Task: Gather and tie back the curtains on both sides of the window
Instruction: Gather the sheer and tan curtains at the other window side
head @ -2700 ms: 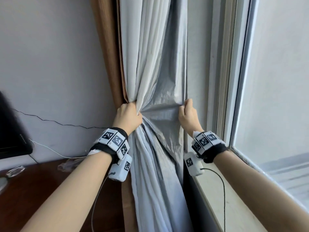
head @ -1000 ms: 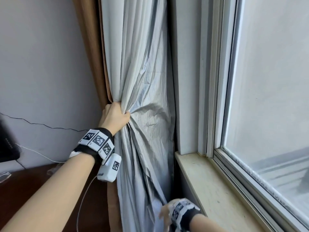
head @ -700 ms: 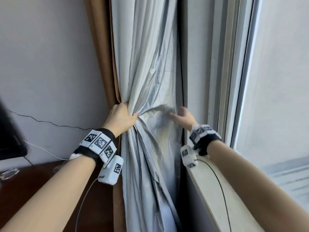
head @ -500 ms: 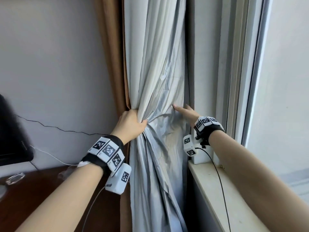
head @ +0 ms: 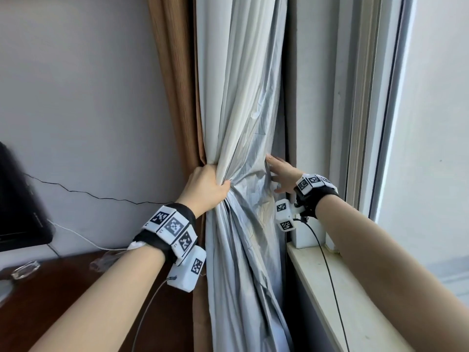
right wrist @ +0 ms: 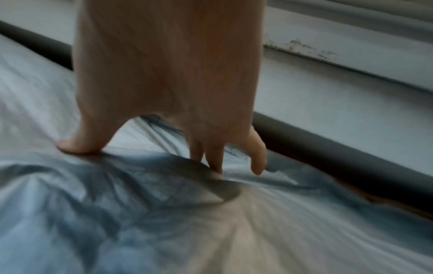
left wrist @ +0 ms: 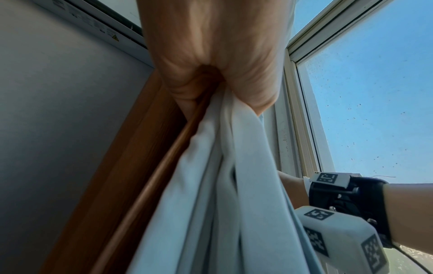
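Note:
A silver-grey curtain [head: 243, 102] hangs left of the window, with a brown outer curtain [head: 177, 80] behind its left edge. My left hand [head: 206, 186] grips the bunched folds of the grey curtain [left wrist: 225, 176] at mid height, fingers curled round them. My right hand [head: 280, 174] lies against the curtain's right edge with fingers stretched out. In the right wrist view its fingertips [right wrist: 213, 165] and thumb press on the crumpled grey fabric [right wrist: 164, 213] and hold nothing. No tie-back is visible.
A pale window sill [head: 337, 288] runs under my right forearm, with the white window frame [head: 365, 110] and glass to the right. A dark wooden desk [head: 45, 295] with a black monitor [head: 17, 199] and cables stands at the left against the grey wall.
My right hand came up from low beside the curtain and now presses flat on its right edge. The left hand kept its grip on the gathered folds.

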Demonstrator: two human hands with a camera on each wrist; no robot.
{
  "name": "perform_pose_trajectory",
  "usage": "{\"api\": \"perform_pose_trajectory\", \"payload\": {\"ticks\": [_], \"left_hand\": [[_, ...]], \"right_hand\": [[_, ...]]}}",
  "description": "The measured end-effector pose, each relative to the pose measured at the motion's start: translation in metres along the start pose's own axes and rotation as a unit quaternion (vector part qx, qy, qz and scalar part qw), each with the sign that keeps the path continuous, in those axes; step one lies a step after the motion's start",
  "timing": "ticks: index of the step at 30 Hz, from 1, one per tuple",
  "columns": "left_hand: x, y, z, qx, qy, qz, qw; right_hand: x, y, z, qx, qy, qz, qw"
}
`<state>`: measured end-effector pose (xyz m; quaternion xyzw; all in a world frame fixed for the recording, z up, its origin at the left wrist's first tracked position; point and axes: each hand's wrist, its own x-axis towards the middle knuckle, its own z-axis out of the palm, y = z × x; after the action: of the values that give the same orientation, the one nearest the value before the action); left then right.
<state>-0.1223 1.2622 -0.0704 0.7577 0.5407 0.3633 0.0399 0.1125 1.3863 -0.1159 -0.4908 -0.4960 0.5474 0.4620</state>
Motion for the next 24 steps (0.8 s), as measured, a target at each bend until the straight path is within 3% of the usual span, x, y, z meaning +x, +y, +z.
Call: {"api": "perform_pose_trajectory", "payload": {"ticks": [7, 12, 17, 20, 24], "left_hand": [[0.0, -0.001, 0.0, 0.001, 0.004, -0.005, 1.0], [-0.003, -0.005, -0.005, 0.007, 0.012, -0.016, 1.0], [0.002, -0.007, -0.005, 0.009, 0.02, -0.025, 0.999], [0.001, 0.0, -0.001, 0.01, 0.022, -0.033, 0.999], [0.0, 0.01, 0.004, 0.001, 0.025, -0.039, 0.999]], "right_hand": [[0.012, 0.008, 0.016, -0.022, 0.015, -0.033, 0.999], [-0.007, 0.017, 0.016, 0.017, 0.086, -0.121, 0.989], [-0.042, 0.012, -0.013, -0.135, 0.199, -0.235, 0.942], [-0.072, 0.015, -0.017, -0.259, 0.252, -0.246, 0.899], [-0.119, 0.026, 0.002, -0.231, 0.277, -0.277, 0.891]]}}
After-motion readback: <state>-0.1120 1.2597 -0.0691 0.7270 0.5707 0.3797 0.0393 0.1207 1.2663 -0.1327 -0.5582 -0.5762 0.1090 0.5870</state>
